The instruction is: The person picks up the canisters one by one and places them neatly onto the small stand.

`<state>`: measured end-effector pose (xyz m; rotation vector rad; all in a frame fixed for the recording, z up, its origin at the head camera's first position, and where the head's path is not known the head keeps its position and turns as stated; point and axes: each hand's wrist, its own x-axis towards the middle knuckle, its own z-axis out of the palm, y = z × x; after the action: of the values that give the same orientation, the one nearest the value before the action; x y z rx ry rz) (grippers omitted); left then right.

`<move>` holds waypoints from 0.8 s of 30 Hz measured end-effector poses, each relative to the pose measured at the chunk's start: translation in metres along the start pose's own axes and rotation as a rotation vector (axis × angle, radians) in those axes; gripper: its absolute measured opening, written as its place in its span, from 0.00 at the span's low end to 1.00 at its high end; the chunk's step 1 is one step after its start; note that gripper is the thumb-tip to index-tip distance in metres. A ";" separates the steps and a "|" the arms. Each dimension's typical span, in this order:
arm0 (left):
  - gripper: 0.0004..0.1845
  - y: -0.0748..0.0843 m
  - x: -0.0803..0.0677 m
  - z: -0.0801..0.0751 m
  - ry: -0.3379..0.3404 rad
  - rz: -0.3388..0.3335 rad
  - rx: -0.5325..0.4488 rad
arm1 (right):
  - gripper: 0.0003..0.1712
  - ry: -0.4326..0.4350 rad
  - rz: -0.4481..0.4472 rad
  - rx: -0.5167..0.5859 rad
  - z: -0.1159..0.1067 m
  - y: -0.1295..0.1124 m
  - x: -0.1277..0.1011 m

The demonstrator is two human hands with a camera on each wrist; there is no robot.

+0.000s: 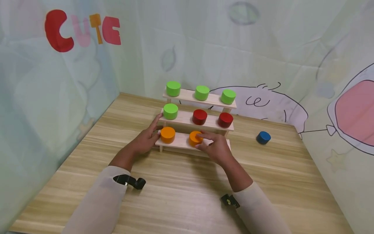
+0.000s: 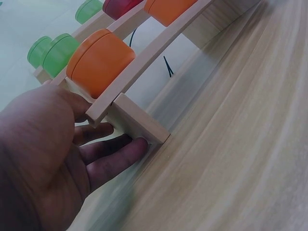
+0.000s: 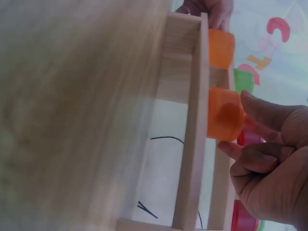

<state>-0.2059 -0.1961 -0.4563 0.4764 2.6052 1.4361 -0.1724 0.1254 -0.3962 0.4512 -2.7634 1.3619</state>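
— Two hands, what are they on?

— Both are at the bottom step of the rack. My right hand has its grip pinching the right orange disc, thumb and fingers curled on its sides. That disc stands on the lowest step, about mid-length.

— And the left?

— My left hand has its grip spread, fingers straight, laid against the rack's left end. From the left wrist view my fingertips touch the rack's wooden foot where it meets the counter. It clasps nothing.

— What sits nearest that hand?

— The left orange disc, on the same step, just beside my fingers but not touched by them. It is near its orange twin, with a gap between the two.

— Go up a step.

— On the middle step stand a green disc at the left and then two red discs, apart from each other. My left index finger reaches up to that step's left end, below the green one.

— And the top?

— Three green discs in a row, spaced along the highest step, upright like all the rest.

— Anything off the rack?

— One blue disc on the counter, well apart to the right, near the wall cloth. The cloth carries cartoon drawings and, far left, the letters CUTE.
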 end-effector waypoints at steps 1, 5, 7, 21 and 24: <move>0.41 0.000 0.000 0.000 -0.001 0.001 0.003 | 0.24 -0.003 0.004 -0.002 -0.002 -0.001 -0.001; 0.41 0.000 0.000 0.000 0.000 0.006 0.009 | 0.26 -0.006 0.021 -0.022 -0.012 -0.007 -0.003; 0.41 0.000 0.000 0.000 0.000 0.008 0.006 | 0.26 -0.007 0.033 -0.032 -0.018 -0.010 -0.005; 0.41 0.001 0.000 -0.001 0.001 0.009 -0.003 | 0.23 0.024 0.041 -0.022 -0.073 -0.030 -0.022; 0.41 0.001 0.000 0.000 -0.001 0.008 0.000 | 0.24 0.063 0.060 -0.055 -0.088 -0.031 -0.025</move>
<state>-0.2059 -0.1956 -0.4554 0.4877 2.6060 1.4378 -0.1488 0.1829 -0.3220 0.3196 -2.7762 1.2846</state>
